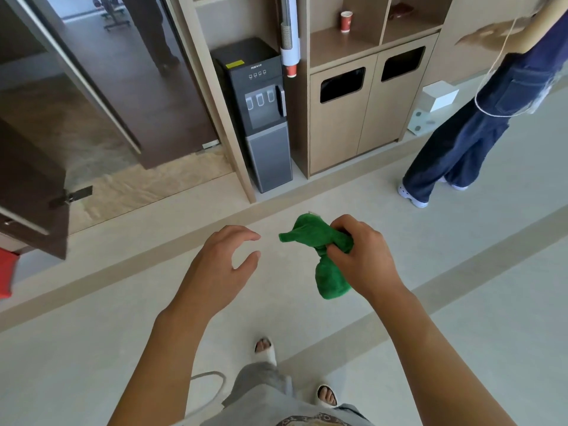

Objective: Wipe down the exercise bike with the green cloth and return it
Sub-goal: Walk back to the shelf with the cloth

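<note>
Bunching the cloth [319,241] loosely in front of the water dispenser [261,115], the right hand [359,256] may drop a trailing end while the left hand [221,259] hovers empty, fingers spread.

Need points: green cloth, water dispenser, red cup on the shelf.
green cloth [302,233], head view, on the upper bunched lobe left of the right hand.
water dispenser [261,96], head view, on its dark front panel by the taps.
red cup [346,21], head view, on its side wall.
</note>
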Motion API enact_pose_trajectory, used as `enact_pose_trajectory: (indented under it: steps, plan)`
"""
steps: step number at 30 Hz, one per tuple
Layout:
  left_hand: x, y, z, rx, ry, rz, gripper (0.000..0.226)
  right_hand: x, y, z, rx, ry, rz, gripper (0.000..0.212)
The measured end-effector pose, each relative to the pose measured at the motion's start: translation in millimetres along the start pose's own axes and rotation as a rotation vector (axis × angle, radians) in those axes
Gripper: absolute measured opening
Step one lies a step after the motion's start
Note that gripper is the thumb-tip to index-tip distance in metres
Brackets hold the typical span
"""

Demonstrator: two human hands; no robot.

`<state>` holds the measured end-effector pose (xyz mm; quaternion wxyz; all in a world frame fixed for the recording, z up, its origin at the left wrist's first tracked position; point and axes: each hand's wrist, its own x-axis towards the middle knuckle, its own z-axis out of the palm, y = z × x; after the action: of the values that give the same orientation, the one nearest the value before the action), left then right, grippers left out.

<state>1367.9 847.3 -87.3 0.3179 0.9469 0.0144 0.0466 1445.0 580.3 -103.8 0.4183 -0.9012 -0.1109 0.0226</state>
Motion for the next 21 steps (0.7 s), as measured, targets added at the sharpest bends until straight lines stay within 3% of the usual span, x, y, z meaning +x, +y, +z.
enact_pose_trajectory:
  steps: [9, 21]
  plan:
    - [96, -42, -7, -0.074, -0.027, 0.038, 0.032, 95, -15, 36, -0.046, -0.014, 0.022, 0.021]
    - [240, -112, -76, -0.040, 0.002, 0.074, 0.032, 238, -73, 83, -0.104, 0.041, -0.011, 0.020]
